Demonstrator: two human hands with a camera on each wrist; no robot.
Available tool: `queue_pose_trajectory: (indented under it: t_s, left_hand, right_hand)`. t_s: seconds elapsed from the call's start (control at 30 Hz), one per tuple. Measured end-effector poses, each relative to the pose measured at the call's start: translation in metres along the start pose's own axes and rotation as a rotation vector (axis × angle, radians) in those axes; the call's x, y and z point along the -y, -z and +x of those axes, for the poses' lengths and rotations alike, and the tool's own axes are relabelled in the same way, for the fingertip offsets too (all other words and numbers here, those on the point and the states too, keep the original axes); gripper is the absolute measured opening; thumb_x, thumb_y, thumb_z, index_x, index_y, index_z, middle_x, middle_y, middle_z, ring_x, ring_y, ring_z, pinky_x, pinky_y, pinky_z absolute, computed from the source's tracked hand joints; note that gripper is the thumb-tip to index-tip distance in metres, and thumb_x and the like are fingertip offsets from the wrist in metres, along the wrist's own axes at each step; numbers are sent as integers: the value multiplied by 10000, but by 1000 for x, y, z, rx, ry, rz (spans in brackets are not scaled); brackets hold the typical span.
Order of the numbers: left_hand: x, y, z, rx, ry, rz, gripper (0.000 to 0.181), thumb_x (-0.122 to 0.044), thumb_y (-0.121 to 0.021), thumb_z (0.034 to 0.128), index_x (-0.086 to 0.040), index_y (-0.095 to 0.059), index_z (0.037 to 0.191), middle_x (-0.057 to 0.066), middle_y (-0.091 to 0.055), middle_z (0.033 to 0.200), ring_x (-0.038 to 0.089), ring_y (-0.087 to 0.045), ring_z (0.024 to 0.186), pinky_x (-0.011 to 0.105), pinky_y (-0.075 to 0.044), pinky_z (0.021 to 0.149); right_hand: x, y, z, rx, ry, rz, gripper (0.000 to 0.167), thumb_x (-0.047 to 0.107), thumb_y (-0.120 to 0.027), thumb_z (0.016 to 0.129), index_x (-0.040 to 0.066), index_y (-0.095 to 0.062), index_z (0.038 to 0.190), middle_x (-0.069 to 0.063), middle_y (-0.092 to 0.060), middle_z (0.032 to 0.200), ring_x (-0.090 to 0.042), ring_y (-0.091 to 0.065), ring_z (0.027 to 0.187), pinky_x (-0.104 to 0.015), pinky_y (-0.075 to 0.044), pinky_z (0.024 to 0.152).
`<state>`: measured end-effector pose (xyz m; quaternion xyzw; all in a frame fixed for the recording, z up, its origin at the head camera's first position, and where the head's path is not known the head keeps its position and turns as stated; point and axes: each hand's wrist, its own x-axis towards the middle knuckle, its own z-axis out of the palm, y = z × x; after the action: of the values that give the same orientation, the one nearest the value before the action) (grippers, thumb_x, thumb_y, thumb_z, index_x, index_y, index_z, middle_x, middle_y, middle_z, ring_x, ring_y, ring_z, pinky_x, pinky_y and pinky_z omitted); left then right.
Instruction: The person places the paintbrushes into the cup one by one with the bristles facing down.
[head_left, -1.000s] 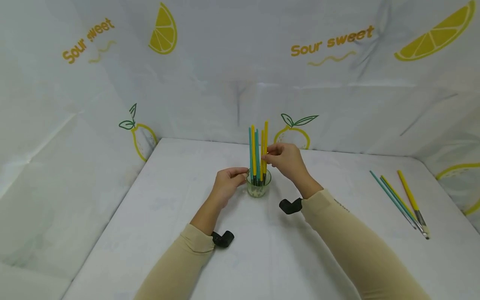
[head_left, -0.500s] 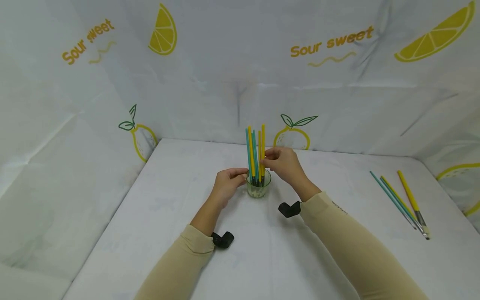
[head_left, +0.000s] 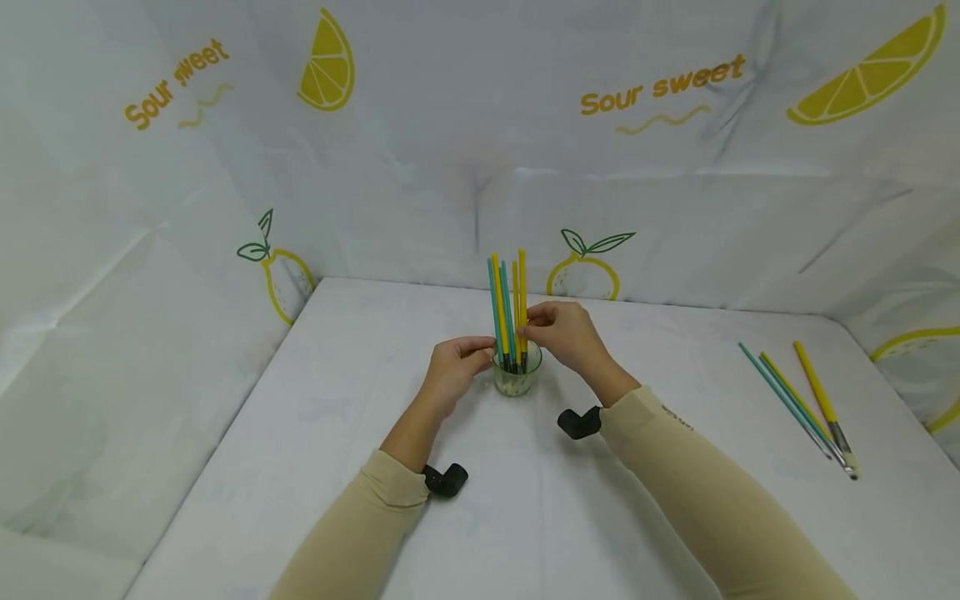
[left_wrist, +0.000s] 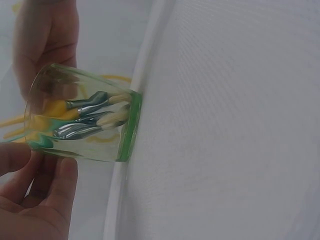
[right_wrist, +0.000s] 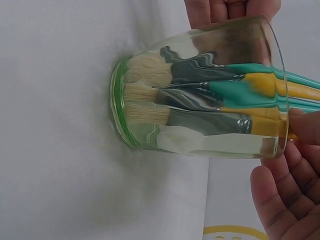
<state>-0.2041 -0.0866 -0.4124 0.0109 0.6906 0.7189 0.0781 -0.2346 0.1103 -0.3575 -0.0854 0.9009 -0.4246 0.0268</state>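
Observation:
A clear glass [head_left: 514,384] with a greenish base stands upright on the white table. Several paintbrushes [right_wrist: 235,95] with teal and yellow handles stand in it bristles down, leaning left in the head view. With thumb and fingers, my left hand [head_left: 452,371] holds the glass at the left of its rim. On the opposite side, my right hand [head_left: 567,335] pinches a yellow paintbrush [head_left: 522,287] by its handle, just above the rim. Through the glass [left_wrist: 82,117], the left wrist view shows metal ferrules and pale bristles close to the bottom.
On the right of the table [head_left: 300,467] lie several more paintbrushes [head_left: 798,408], teal and yellow, their bristle ends toward me. A white cloth wall [head_left: 420,167] printed with lemons rises behind the table's back edge. Black wrist cameras [head_left: 447,480] stick out from both forearms.
The right hand has shifted left and slightly down with the yellow paintbrush. Handles in the glass now lean further left. The left hand and the glass have stayed in place.

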Motion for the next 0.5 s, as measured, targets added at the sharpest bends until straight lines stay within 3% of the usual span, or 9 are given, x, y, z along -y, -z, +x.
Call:
queue_pose_trajectory:
  t_s: [0.5]
  left_hand:
    - [0, 0, 1, -4, 1, -2, 242, -114, -624, 957, -20, -700, 1167, 108, -684, 1182, 188, -669, 1057, 305, -550, 941]
  right_hand:
    - [-2, 7, -1, 20, -20, -6, 453, 347, -735, 882, 80, -663, 1240, -81, -719, 1093, -231, -676, 954, -375, -573, 803]
